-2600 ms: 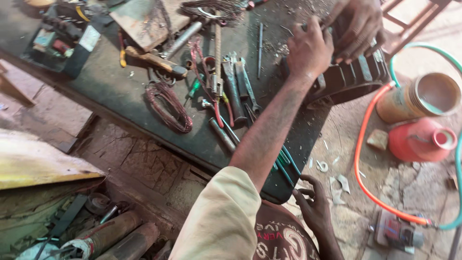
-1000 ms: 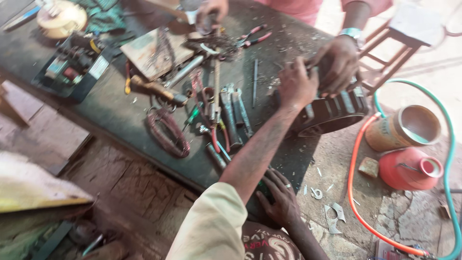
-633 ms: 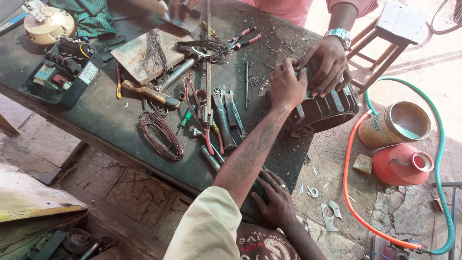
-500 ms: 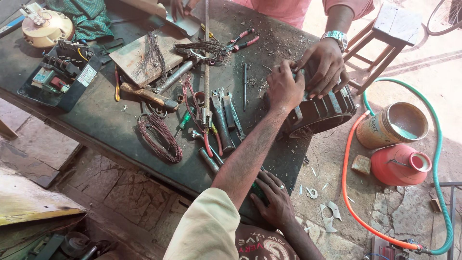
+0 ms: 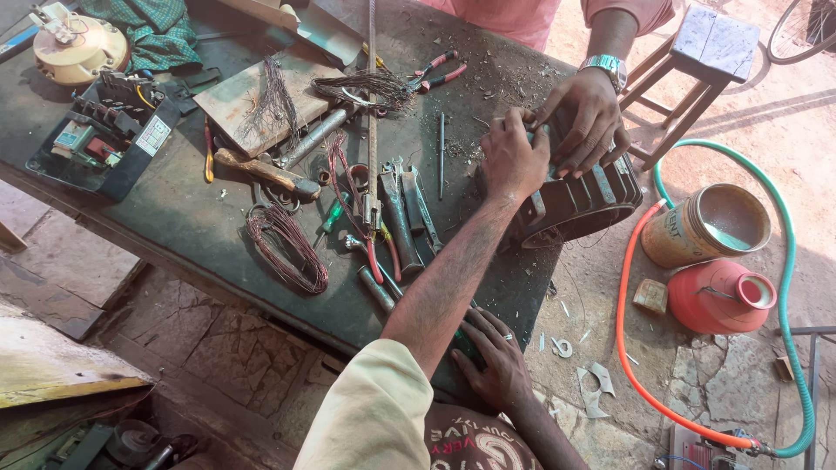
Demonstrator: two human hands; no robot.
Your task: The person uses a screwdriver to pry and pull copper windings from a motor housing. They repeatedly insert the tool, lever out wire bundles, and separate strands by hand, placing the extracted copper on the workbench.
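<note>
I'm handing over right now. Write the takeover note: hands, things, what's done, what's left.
The left hand grips the rim of the finned motor housing at the table corner.
The right hand lies flat on the table edge, holding nothing.
Another person's hand also rests on the housing.
Done: housing lies on its side.
Left: pliers and wire coil lie untouched.

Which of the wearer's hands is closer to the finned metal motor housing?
The left. The left hand rests on the motor housing at the table's far edge, beside another person's hand. The right hand lies flat on the table's near edge, well apart from it.
</note>
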